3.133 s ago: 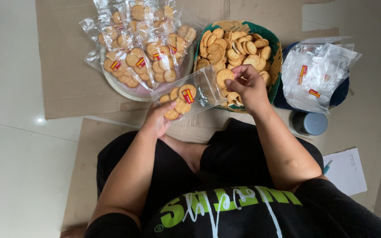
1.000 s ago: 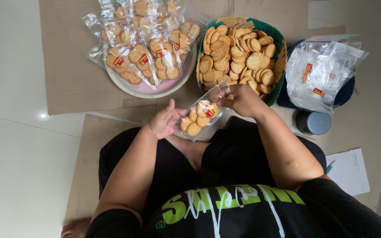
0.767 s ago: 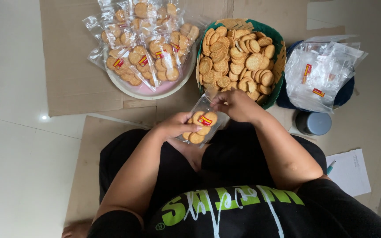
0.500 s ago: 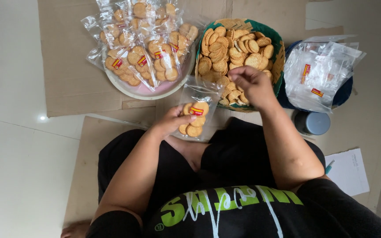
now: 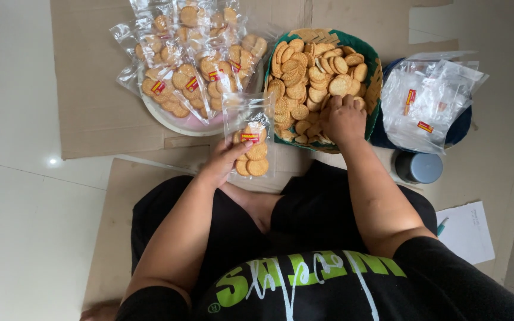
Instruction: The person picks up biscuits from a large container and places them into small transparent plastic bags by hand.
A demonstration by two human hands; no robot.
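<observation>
The left hand point(image 5: 220, 161) holds a clear plastic bag point(image 5: 250, 142) upright, just left of the green basket point(image 5: 373, 89); its fingers are clamped on the bag's lower left edge. A few round crackers and a red label sit in the lower half of the bag, and its top part is empty. The right hand point(image 5: 344, 119) rests inside the basket, near its lower edge, with the fingers curled down among the loose crackers point(image 5: 304, 71); whether they grip any cannot be told. Left of the basket, a pale plate point(image 5: 171, 119) carries a heap of filled bags point(image 5: 194, 59). Right of the basket lies a pile of empty bags point(image 5: 429, 101) on a dark blue dish, and below that stands a grey cup point(image 5: 419, 167).
</observation>
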